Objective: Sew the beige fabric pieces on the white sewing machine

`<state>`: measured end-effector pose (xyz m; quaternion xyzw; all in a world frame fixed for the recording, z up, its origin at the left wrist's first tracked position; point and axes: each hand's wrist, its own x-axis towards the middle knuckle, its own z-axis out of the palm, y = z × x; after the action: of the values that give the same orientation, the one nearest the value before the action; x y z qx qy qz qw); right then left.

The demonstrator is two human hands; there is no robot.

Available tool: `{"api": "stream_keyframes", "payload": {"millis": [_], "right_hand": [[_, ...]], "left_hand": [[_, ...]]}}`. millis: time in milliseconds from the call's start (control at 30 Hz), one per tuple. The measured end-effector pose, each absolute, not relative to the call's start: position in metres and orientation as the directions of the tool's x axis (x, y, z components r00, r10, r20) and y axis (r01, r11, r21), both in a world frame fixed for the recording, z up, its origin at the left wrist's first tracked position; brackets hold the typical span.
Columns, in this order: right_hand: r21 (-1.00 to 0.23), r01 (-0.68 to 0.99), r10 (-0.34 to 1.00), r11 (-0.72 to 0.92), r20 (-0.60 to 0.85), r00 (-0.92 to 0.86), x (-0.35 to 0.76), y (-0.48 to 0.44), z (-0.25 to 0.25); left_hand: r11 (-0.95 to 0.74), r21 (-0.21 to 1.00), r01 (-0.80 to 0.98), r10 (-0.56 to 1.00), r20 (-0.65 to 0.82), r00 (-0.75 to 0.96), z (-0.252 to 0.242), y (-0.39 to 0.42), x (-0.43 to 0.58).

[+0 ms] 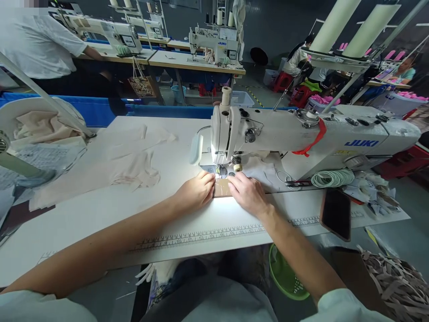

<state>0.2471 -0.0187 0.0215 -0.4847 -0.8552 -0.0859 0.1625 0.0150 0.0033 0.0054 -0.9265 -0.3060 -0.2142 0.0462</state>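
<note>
Both my hands are at the needle area of a white sewing machine [275,129]. To the left of the presser foot [221,171], my left hand [197,188] has its fingers pressed together, and what they pinch is hidden. Just right of the foot, my right hand [250,194] is curled with its fingertips down; anything in its grip is too small to make out. A tan rectangular patch [222,188] with loose threads lies between the hands. Pale beige fabric [264,172] lies behind my right hand.
More beige fabric pieces [134,172] lie on the tabletop at left, near a fabric-filled holder [50,125]. At right are a coil of pale cord [332,178], a phone [335,213] and scraps [375,192]. A green basket [288,275] stands below. Another person [36,44] sits at far left.
</note>
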Motion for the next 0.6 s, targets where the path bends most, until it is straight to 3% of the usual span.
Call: {"api": "stream_keyframes", "payload": {"millis": [300,433,600], "right_hand": [[-0.078,0.85,0.817,0.521,0.334,-0.47,0.248,-0.02,0.019],[-0.277,0.83,0.859,0.484,0.332,-0.391,0.249,-0.014,0.022],[-0.502,0.819,0.957,0.28,0.211,-0.198,0.248,0.009,0.038]], "left_hand": [[-0.815,0.007,0.579,0.525,0.432,0.733,0.005,0.011,0.018],[-0.808,-0.029,0.588,0.524,0.419,0.741,0.007,0.01,0.018],[-0.822,-0.02,0.569,0.51,0.421,0.75,0.008,0.011,0.017]]}}
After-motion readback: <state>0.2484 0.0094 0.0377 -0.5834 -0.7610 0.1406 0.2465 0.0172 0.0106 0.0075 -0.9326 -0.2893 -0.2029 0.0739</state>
